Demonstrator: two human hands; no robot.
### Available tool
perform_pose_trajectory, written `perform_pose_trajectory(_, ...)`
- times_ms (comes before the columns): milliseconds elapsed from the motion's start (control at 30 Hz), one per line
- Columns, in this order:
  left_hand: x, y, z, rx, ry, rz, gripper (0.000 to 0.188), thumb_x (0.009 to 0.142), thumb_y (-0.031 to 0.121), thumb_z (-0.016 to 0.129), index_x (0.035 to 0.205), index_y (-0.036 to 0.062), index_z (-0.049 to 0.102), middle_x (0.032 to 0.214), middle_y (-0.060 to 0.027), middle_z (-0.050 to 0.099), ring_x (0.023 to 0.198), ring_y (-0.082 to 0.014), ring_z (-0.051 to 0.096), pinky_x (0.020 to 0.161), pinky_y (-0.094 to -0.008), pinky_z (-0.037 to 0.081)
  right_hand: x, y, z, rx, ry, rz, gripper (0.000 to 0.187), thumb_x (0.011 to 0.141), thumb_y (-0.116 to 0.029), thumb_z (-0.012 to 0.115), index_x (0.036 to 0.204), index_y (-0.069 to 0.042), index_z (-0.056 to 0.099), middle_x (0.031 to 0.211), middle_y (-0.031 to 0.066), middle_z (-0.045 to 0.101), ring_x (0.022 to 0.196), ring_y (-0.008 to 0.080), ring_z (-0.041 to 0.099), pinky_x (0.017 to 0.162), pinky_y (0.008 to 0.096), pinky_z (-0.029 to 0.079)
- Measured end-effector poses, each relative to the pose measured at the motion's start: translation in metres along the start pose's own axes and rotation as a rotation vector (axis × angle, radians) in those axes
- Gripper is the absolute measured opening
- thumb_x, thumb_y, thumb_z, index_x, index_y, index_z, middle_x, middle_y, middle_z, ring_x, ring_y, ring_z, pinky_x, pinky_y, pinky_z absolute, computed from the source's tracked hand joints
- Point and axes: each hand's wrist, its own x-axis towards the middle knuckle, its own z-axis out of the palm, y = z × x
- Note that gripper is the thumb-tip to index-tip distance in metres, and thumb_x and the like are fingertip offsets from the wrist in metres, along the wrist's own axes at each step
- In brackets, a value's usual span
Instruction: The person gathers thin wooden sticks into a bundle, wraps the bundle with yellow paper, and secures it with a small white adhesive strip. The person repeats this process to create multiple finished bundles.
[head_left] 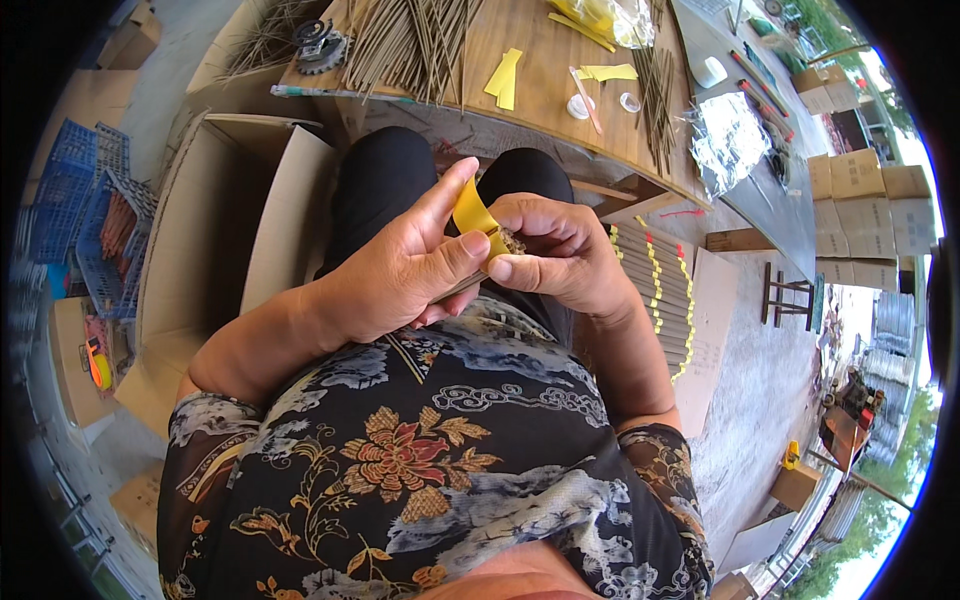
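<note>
- Over our lap, our left hand point(400, 270) and right hand point(555, 255) pinch a thin bundle of sticks point(510, 243) and a yellow paper strip point(472, 212).
- We judge the strip light and easily torn, the sticks brittle; grip near the wrap.
- At nine o'clock, a blue crate point(105, 235) holds orange sticks; a cardboard box point(215, 245) lies nearer.

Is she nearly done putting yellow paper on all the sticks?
Not nearly. Done: banded sticks lie stacked at her right. In hand: left hand and right hand wrap a yellow strip around one bundle. Left: many bare sticks on the table.
</note>
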Motion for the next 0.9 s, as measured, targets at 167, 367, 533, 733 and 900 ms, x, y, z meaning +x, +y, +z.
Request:
perform_pose_trajectory(167,0.003,-0.003,0.004,-0.040,0.018,-0.004,0.073,0.091,0.033,0.044,0.137,0.0035,-0.005,0.067,-0.0015,0.043,0.051,-0.0045,0.040,0.043,-0.0158,0.035,0.004,-0.009,-0.010,-0.254,-0.048,0.029,0.017,0.081,-0.012,0.062,0.087,0.003,0.059,0.078,0.0040,0.057,0.074,0.0092,0.052,0.066,0.0236,0.042)
perform_pose_trajectory(367,0.004,-0.004,-0.001,-0.023,-0.023,-0.034,0.068,0.091,0.029,0.044,0.138,0.0070,0.000,0.084,-0.0019,0.045,0.056,-0.0070,0.043,0.043,-0.0163,0.034,0.009,-0.011,-0.015,-0.328,-0.082,-0.046,0.015,0.078,-0.011,0.063,0.087,0.001,0.063,0.083,0.0093,0.058,0.080,0.0176,0.053,0.074,0.0297,0.042)
perform_pose_trajectory(533,0.006,-0.008,-0.003,-0.046,-0.071,0.010,0.058,0.094,0.027,0.038,0.137,0.0097,0.004,0.066,-0.0031,0.046,0.048,-0.0030,0.038,0.042,-0.0139,0.033,0.012,-0.023,-0.017,-0.552,-0.134,-0.141,0.015,0.076,-0.009,0.065,0.087,0.000,0.065,0.087,0.0095,0.058,0.085,0.0201,0.052,0.077,0.0311,0.042)
perform_pose_trajectory(733,0.006,-0.010,-0.008,-0.194,-0.070,-0.076,0.057,0.094,0.024,0.031,0.138,0.0093,-0.002,0.066,-0.0075,0.050,0.047,-0.0078,0.040,0.043,-0.0179,0.035,0.014,-0.035,-0.015,-0.739,-0.205,-0.201,0.020,0.070,-0.003,0.067,0.090,-0.001,0.065,0.088,0.0078,0.054,0.084,0.0202,0.051,0.074,0.0294,0.041)
perform_pose_trajectory(900,0.008,-0.011,-0.012,-0.268,-0.073,-0.097,0.054,0.094,0.028,0.027,0.138,0.0078,0.004,0.066,-0.0093,0.053,0.047,-0.0105,0.044,0.044,-0.0199,0.036,0.013,-0.043,-0.012,-0.880,-0.224,-0.215,0.025,0.067,-0.001,0.067,0.091,-0.006,0.066,0.088,0.0047,0.054,0.084,0.0210,0.051,0.075,0.0303,0.041)
